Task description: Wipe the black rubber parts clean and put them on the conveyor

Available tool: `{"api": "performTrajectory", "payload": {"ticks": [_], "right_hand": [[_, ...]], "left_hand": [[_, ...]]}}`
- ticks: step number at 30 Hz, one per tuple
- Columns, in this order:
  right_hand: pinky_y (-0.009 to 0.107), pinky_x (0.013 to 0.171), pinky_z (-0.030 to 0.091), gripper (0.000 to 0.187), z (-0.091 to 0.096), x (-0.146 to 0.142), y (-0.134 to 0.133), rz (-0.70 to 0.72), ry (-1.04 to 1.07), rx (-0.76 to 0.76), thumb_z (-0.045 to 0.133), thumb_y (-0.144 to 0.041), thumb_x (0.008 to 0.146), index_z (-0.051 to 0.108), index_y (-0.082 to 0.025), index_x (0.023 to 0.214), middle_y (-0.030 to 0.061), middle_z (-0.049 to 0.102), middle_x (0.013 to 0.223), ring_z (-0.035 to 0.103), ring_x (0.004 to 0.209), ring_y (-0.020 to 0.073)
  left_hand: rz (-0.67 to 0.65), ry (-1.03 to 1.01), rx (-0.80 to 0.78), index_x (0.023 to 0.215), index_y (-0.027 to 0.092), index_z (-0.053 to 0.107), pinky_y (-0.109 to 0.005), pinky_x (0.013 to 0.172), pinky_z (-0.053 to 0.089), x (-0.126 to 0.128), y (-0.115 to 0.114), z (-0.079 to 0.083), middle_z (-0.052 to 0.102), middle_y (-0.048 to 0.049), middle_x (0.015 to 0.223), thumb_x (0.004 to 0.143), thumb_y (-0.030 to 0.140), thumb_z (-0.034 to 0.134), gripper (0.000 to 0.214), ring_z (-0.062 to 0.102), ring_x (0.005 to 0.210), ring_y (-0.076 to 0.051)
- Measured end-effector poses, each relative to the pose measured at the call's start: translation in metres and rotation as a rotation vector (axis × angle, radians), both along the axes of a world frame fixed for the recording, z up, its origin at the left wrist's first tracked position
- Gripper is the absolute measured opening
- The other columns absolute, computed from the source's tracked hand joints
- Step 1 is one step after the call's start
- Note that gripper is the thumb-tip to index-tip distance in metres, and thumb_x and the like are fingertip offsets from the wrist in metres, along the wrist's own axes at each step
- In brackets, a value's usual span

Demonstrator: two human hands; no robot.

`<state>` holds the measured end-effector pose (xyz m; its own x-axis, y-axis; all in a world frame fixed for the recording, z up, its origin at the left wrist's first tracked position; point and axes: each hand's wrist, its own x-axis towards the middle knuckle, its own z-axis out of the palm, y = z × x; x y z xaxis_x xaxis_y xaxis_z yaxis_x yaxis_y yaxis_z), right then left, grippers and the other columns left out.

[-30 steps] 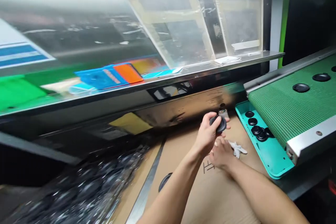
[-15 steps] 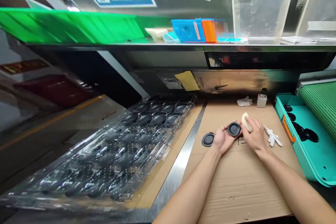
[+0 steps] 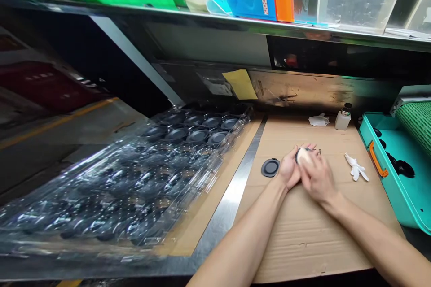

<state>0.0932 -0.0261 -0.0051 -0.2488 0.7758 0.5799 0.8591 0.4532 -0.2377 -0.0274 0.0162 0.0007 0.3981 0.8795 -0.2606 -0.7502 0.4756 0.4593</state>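
My left hand is palm up, its fingers curled under a round black plastic part. My right hand, a little blurred, pinches a cream-coloured sponge pad and presses it onto the face of that part. The pad covers most of the black part. Left of my hands, a second round black part with a small tab lies flat on the cardboard sheet.
Clear plastic trays filled with black round parts stand at the left. A teal bin holding several black parts is at the right, beside a green belt. A small bottle and white scraps lie on the cardboard; a shelf runs above.
My right hand has moved left and brought the sponge pad from beside the black part onto its face. The view has tilted downward.
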Motion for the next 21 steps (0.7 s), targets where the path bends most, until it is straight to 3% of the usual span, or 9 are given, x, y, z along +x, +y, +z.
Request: {"api": "performTrajectory", "payload": {"ticks": [3,6,8,11,13,16,18,21], "right_hand": [[0.041,0.087,0.045,0.032,0.001,0.002,-0.003,-0.084,0.001,-0.024,0.047,-0.024,0.099,0.071,-0.019,0.12,0.0143,0.064,0.126,0.05,0.094,0.0254],[0.041,0.09,0.046,0.035,-0.002,0.007,-0.001,0.015,-0.073,-0.043,0.05,-0.025,0.098,0.068,-0.02,0.127,0.0151,0.059,0.136,0.051,0.102,0.0275],[0.043,0.091,0.046,0.034,-0.003,0.016,0.005,-0.015,-0.043,-0.049,0.05,-0.025,0.098,0.068,-0.02,0.127,0.0152,0.061,0.134,0.053,0.104,0.0281],[0.047,0.099,0.047,0.039,0.002,0.035,0.018,-0.095,0.15,0.007,0.053,-0.028,0.097,0.061,-0.016,0.133,0.0172,0.061,0.13,0.054,0.113,0.03],[0.047,0.102,0.048,0.054,0.009,0.042,0.021,-0.094,0.31,0.034,0.061,-0.034,0.092,0.051,-0.014,0.142,0.0186,0.058,0.132,0.055,0.12,0.0302],[0.042,0.095,0.055,0.069,0.016,0.04,0.018,-0.045,0.456,-0.047,0.072,-0.039,0.083,0.046,-0.017,0.143,0.0164,0.059,0.128,0.061,0.115,0.0274],[0.039,0.092,0.056,0.064,0.017,0.034,0.012,-0.005,0.432,-0.113,0.074,-0.04,0.083,0.05,-0.019,0.139,0.0143,0.062,0.125,0.064,0.111,0.026],[0.035,0.082,0.057,0.055,0.012,0.021,0.002,-0.02,0.227,-0.203,0.064,-0.041,0.093,0.05,-0.02,0.141,0.013,0.069,0.121,0.069,0.101,0.0251]], "left_hand": [[0.014,0.041,0.036,0.112,0.01,0.069,-0.043,0.11,0.049,0.0,0.0,-0.001,0.073,-0.0161,0.121,0.106,0.032,0.039,0.037,0.068,0.118,-0.026],[0.034,0.071,0.035,0.118,0.01,0.067,-0.043,0.109,0.05,-0.001,0.0,-0.002,0.071,-0.0173,0.127,0.106,0.032,0.04,0.037,0.067,0.119,-0.026],[0.068,0.08,0.053,0.122,0.01,0.064,-0.044,0.107,0.052,-0.003,0.001,-0.002,0.068,-0.0189,0.132,0.107,0.033,0.038,0.038,0.067,0.121,-0.027],[0.074,0.085,0.114,0.125,0.011,0.063,-0.045,0.099,0.056,-0.005,0.002,-0.001,0.063,-0.0198,0.14,0.107,0.035,0.039,0.039,0.066,0.122,-0.029],[0.065,0.085,0.15,0.123,0.011,0.065,-0.044,0.094,0.058,-0.005,0.002,0.0,0.061,-0.0199,0.142,0.106,0.036,0.042,0.038,0.066,0.121,-0.03],[0.09,0.053,0.163,0.12,0.01,0.067,-0.045,0.098,0.056,-0.004,0.002,0.003,0.066,-0.019,0.136,0.105,0.036,0.046,0.036,0.066,0.121,-0.029],[0.103,0.024,0.143,0.119,0.011,0.068,-0.045,0.105,0.052,-0.003,0.001,0.003,0.07,-0.0173,0.129,0.105,0.036,0.047,0.036,0.066,0.121,-0.028],[0.099,0.006,0.113,0.119,0.012,0.07,-0.046,0.113,0.046,0.0,-0.001,0.002,0.072,-0.0159,0.125,0.105,0.035,0.046,0.036,0.065,0.123,-0.026]]}}
